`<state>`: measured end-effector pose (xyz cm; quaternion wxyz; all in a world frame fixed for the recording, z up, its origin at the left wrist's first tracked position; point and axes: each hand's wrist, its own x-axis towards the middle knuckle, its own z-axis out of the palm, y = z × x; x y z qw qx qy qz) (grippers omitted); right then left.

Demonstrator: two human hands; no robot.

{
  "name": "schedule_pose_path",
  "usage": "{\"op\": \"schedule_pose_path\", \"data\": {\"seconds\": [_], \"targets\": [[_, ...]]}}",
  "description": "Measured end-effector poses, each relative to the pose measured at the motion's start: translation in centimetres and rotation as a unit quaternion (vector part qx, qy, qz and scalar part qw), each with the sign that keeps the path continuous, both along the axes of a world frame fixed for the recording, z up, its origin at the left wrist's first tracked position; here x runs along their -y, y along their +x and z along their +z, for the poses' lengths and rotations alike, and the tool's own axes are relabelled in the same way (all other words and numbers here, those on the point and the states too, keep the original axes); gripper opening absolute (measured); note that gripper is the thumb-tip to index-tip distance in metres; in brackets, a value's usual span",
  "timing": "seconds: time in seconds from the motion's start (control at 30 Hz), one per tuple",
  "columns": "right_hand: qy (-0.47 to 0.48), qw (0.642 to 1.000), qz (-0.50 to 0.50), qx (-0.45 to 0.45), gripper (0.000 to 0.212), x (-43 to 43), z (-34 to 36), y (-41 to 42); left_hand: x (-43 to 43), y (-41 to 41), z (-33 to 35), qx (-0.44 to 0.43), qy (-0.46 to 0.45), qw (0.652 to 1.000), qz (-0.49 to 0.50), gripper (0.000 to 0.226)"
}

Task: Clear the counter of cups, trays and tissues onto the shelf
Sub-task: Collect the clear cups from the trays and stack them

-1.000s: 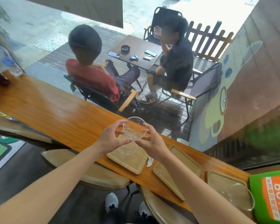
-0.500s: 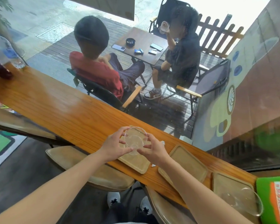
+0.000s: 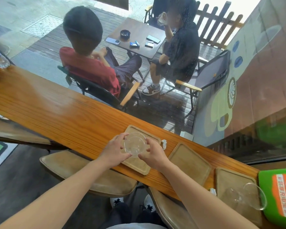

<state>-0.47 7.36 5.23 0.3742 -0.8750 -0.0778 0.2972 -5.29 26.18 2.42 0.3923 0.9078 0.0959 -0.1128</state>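
Clear thin plastic cup (image 3: 135, 145): light, crushable, slippery; I grip its rim, left hand (image 3: 114, 150) and right hand (image 3: 153, 152) fingers closed round it, above pale wooden tray (image 3: 138, 165).

One head-worn camera looks steeply down and forward, close over the wooden counter (image 3: 59, 116), taking in the window beyond.

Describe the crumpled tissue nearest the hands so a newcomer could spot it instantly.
Follow the long wooden counter to its three wooden trays. The crumpled tissue lies on bare wood between the left tray and the middle tray. It is the small white scrap there.
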Motion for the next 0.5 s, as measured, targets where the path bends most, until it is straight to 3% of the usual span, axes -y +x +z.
{"op": "schedule_pose_path", "data": {"seconds": [0.5], "targets": [[-0.033,0.998,0.01,-0.055,0.076,-0.6,-1.9,-0.7,0.0,-0.2,-2.7,-0.045,0.018,0.998,-0.028,0.087]]}}
